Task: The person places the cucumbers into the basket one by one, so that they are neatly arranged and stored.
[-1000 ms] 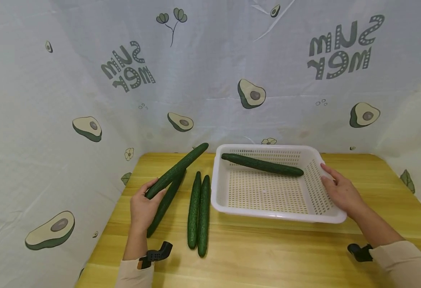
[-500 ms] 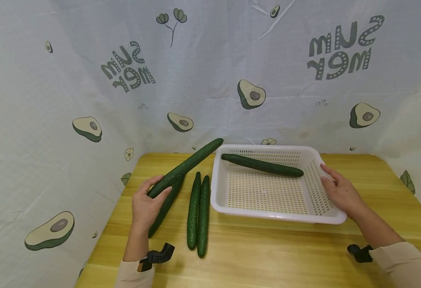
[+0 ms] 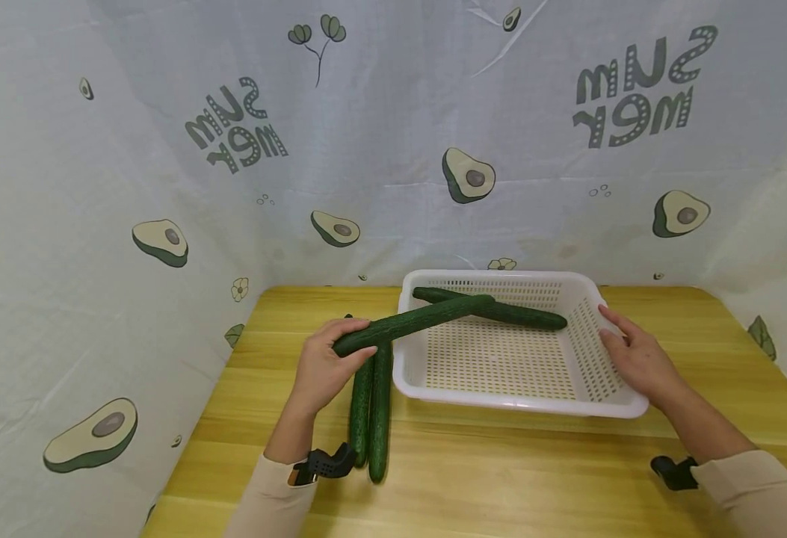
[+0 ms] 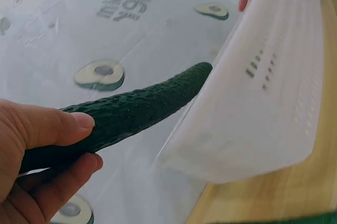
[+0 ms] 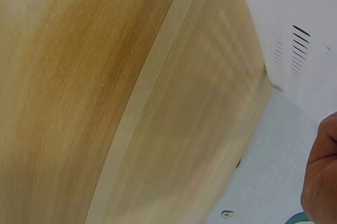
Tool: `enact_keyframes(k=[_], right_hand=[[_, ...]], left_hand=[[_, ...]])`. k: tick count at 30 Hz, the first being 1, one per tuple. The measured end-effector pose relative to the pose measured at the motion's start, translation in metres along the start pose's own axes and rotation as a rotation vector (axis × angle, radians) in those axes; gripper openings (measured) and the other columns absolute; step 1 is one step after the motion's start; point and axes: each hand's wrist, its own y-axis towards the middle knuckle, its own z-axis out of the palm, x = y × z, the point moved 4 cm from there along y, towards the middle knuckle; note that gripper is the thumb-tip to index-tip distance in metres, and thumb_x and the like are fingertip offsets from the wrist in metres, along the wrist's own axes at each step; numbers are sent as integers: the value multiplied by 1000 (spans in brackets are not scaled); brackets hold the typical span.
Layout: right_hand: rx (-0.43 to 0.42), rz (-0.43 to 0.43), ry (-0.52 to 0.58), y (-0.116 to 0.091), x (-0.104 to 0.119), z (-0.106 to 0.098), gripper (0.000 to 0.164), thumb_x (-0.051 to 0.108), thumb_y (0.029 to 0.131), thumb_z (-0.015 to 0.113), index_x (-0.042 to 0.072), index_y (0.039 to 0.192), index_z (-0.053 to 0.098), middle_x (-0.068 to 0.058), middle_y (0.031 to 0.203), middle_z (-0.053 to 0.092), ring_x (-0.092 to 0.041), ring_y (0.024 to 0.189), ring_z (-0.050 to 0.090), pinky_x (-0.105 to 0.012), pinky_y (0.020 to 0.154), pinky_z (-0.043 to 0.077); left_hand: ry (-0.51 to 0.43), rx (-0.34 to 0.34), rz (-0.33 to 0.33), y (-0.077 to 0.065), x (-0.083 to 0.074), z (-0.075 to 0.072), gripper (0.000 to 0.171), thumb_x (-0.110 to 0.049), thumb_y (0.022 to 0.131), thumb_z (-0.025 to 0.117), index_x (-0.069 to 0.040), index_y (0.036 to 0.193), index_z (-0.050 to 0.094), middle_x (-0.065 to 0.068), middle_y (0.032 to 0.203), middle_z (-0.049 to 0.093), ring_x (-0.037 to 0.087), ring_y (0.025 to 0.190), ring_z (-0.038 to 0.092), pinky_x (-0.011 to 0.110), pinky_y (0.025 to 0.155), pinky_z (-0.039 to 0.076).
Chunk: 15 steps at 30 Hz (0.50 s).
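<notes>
Pinching a dark green cucumber [image 3: 427,317] near one end, the left hand [image 3: 326,366] had its thumb and fingers closed snugly on it, while the far end reached over the left rim of a white plastic basket [image 3: 501,401]. The right hand [image 3: 638,359] gripped the basket's right side, fingers bent at the rim. Only the head view showed a second cucumber [image 3: 528,315] lying slantwise inside, crossed in that line of sight by the held one. It also showed two more cucumbers [image 3: 380,418] lying side by side left of the basket, and a small dark tip [image 3: 348,316] behind the left hand. The left wrist view brought out the bumpy skin and the thumb pressed on top; whether the far end touched the rim could not be told. The right wrist view showed the basket's slotted outer wall, with just part of the hand at the edge. Yellowish wood grain ran across the table [image 3: 501,471], and a pale cloth [image 3: 393,149] hung behind and to the sides, printed with avocados and mirrored "summer" lettering.
</notes>
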Motion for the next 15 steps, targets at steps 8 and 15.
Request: enact_keyframes(k=[8,15], right_hand=[[12,-6,13,0,0,0,66,46,111,24,17,166,0,-45,146,35,-32,96,66,-34,69,59],[6,-20,1,1,1,-1,66,45,111,25,16,166,2,-45,144,39,-26,89,68,-34,67,58]], left_hand=[[67,115,84,17,-18,40,37,-10,85,84,-12,121,75,7,124,72,26,116,67,39,88,60],[105,214,110,31,-25,72,34,-11,89,80,-10,122,74,6,126,71,25,121,66,38,95,58]])
